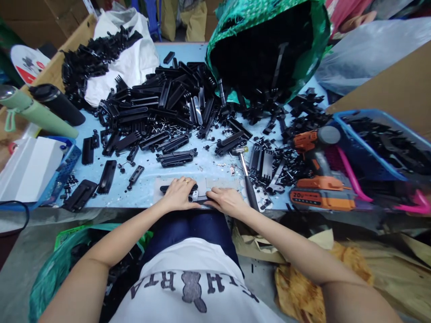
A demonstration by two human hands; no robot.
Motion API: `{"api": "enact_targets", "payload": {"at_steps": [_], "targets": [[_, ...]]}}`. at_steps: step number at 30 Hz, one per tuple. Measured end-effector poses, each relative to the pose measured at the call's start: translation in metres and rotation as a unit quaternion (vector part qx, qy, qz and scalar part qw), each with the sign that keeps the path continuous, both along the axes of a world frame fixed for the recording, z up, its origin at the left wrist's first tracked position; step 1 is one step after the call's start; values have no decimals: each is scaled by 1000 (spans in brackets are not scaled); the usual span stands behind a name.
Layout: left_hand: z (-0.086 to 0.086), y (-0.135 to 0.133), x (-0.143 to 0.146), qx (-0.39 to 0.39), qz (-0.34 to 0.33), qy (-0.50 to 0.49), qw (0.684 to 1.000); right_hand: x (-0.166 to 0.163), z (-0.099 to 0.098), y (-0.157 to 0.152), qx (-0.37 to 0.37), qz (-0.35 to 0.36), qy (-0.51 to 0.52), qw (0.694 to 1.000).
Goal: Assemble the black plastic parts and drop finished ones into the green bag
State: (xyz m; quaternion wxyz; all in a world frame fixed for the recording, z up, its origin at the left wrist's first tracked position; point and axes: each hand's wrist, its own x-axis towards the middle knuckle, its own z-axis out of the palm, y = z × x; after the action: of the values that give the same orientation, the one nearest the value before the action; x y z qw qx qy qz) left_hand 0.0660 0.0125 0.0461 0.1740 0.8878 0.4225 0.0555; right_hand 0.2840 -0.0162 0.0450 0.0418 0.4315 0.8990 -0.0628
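Clock face taken flat, centre at the hands, 12 pointing away from the person.

In hand: one black piece (164,189) at the near table edge (148,196), a small metal part (200,196) showing mid-length. Left hand (178,194) is half-curled over it, thumb and fingers around it; right hand (227,202) pinches its 4 o'clock end, fingers nearly closed. Force of grip: cannot tell.

Progress, my judgement: this piece is under way, not done. Plenty is left. Long black pieces (164,94) lie heaped between 11 and 12, loose screws (170,128) scattered below them; a green sack (266,13) at 1 o'clock gapes with more parts inside. Hammer (249,186) between 2 and 3 and cordless drill (313,185) near 3 both lie unheld.

Done: uncertain. A green bag (50,269) between 7 and 8, under the table, holds black items; whether finished, cannot tell
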Motion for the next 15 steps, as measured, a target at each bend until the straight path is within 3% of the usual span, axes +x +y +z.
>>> {"api": "enact_targets", "payload": {"at_steps": [8, 15], "targets": [[-11, 0, -8, 35, 29, -64, 997, -14, 18, -7, 95, -19, -23, 995], [-15, -3, -13, 79, 1, -118, 990, -19, 40, 0, 93, 11, -41, 995]]}}
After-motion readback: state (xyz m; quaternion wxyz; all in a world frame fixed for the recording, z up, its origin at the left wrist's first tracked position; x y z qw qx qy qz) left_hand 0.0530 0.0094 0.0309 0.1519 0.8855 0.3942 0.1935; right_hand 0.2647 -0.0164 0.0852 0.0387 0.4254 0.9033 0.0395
